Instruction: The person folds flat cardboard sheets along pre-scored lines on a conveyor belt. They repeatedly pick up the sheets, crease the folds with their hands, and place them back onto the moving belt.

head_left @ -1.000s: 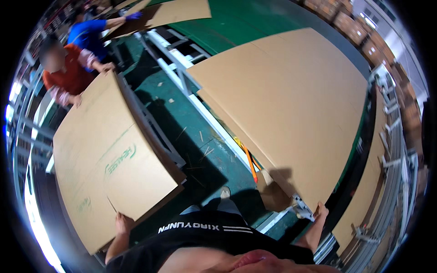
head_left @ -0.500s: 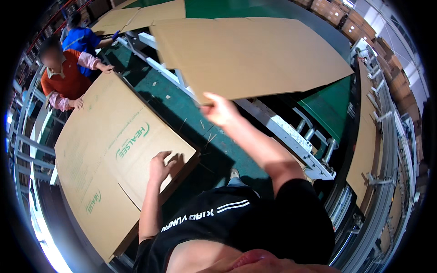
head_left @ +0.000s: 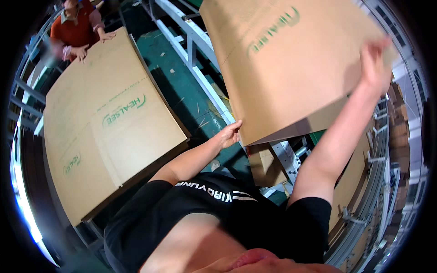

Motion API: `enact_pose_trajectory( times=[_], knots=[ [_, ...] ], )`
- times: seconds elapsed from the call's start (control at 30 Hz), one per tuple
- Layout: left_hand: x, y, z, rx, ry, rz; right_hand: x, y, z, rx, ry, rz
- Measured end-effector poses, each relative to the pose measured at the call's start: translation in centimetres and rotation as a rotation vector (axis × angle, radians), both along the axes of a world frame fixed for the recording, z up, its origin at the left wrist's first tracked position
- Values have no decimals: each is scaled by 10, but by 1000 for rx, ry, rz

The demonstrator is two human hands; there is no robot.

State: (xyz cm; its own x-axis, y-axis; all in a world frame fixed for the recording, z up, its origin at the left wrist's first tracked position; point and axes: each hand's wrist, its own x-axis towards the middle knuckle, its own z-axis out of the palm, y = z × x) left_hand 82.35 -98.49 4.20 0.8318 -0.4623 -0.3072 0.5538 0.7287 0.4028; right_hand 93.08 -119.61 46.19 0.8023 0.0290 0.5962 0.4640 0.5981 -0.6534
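A large brown cardboard sheet (head_left: 296,77) with green print is raised and tilted in front of me, folded over with another layer showing beneath. My left hand (head_left: 231,135) grips its near left corner, thumb on the printed face. At its right edge, my right hand (head_left: 376,66) holds the board; motion smears those fingers and the far side of the grip is hidden. To my left lies a stack of flat printed cardboard (head_left: 114,141), apart from both hands.
Across the stack, a person in an orange top (head_left: 75,27) rests both hands on its far edge. A white metal conveyor frame (head_left: 200,43) runs beside the green floor (head_left: 168,77), where scraps lie. Metal rails (head_left: 380,191) stand at the right, with stacked cartons (head_left: 403,113) beyond.
The right-hand sheet has been lifted and turned, so its printed face now shows. My left hand left the stack for its corner; my right hand moved far right along it.
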Motion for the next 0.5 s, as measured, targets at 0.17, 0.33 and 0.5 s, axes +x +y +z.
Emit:
enact_pose_trajectory(
  times=[0.17, 0.33, 0.5],
  knots=[
    [13, -20, -13, 338, 67, 92, 34, -154, -204, -397, 350, -946],
    [12, -24, 7, 500, 157, 176, -10, -221, -402, -1055, 888, -1576],
    [14, -16, 45, 554, 43, 258, 11, -245, -475, 45, 1198, -511]
  ],
)
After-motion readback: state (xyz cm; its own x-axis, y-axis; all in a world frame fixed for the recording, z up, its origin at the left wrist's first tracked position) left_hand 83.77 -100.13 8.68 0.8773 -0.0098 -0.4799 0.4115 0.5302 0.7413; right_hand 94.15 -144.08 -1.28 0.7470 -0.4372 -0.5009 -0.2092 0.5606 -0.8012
